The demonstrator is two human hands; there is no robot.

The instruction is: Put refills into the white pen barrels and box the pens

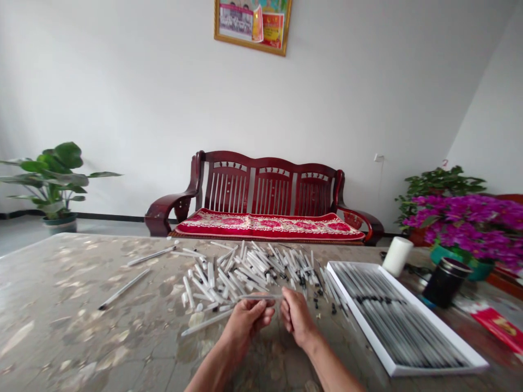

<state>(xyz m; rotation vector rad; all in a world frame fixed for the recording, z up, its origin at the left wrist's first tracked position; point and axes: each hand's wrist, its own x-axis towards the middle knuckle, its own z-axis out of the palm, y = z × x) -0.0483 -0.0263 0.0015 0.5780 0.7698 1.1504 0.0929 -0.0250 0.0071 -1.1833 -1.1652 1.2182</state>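
A thin translucent pen (258, 297) lies level between my two hands, above the near edge of a pile of pen parts. My left hand (250, 317) is closed around its left portion. The fingers of my right hand (296, 314) pinch its right end, so the tip there is hidden. Just beyond the hands spreads the heap of whitish tubes and pen barrels (245, 270), some with black ends. One loose pale pen tube (206, 323) lies left of my left hand. Small black pieces (317, 300) are scattered to the right of my right hand.
At right a white box (378, 340) holds rows of pens. Behind it stand a white cylinder (397, 256), a dark cup (446, 283) and purple flowers (469, 223). Two separate pens, including one pen (125, 289), lie on the patterned table (81, 337). A wooden bench (272, 190) stands beyond.
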